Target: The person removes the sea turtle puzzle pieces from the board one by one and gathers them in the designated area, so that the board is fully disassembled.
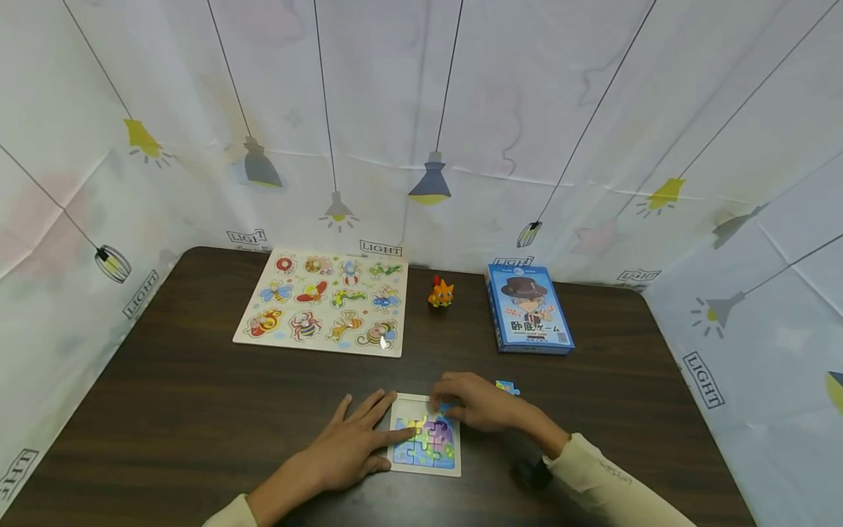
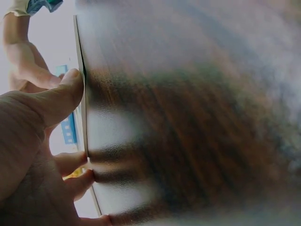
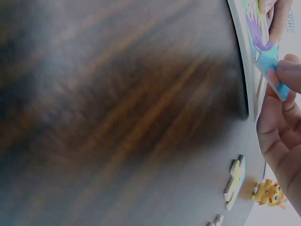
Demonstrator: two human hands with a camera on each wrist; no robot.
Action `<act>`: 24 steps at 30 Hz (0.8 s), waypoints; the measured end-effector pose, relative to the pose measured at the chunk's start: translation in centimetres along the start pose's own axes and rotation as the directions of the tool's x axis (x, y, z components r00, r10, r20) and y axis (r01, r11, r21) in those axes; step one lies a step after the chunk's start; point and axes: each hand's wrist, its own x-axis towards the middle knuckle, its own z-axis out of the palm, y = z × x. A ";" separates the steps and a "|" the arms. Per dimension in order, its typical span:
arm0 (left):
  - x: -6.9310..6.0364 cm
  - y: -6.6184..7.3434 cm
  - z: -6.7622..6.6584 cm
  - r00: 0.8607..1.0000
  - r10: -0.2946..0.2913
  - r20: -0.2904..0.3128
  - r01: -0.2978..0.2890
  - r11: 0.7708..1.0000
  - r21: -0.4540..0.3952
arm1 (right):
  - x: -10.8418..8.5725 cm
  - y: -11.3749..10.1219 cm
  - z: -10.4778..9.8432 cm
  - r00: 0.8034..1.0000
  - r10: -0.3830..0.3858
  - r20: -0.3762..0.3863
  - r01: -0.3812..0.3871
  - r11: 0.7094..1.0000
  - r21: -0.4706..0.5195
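A small framed jigsaw puzzle (image 1: 424, 468) lies near the table's front, its lower rows filled with blue, yellow and purple pieces. My left hand (image 1: 345, 446) is spread at its left side, the index finger resting on the pieces; in the left wrist view the hand (image 2: 35, 141) touches the frame's edge (image 2: 81, 56). My right hand (image 1: 484, 402) is over the frame's upper right corner. In the right wrist view that hand (image 3: 284, 122) pinches a blue piece (image 3: 273, 70), tilted against the purple piece. Another loose piece (image 1: 506, 386) lies just beyond the right hand.
A wooden insect puzzle board (image 1: 316, 344) lies at the back left. An orange toy figure (image 1: 440, 293) and a blue card-game box (image 1: 530, 309) stand farther back. A dark, blurry object (image 1: 532, 474) is beside the right forearm. Lamp-print cloth surrounds the table.
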 end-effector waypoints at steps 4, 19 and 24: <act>0.0 0.0 0.0 1.000 0.000 0.000 0.000 1.000 0.000 | -0.3 0.2 0.0 0.999 0.029 -0.033 -0.025 0.994 0.106; 0.1 0.1 0.2 1.000 0.002 -0.013 -0.002 1.000 -0.012 | -6.3 4.3 -4.2 0.939 0.287 -0.190 -0.189 0.892 0.410; 0.1 0.0 0.3 1.000 0.008 -0.017 -0.008 1.000 -0.020 | -9.1 6.5 -4.9 0.916 0.350 -0.197 -0.245 0.876 0.417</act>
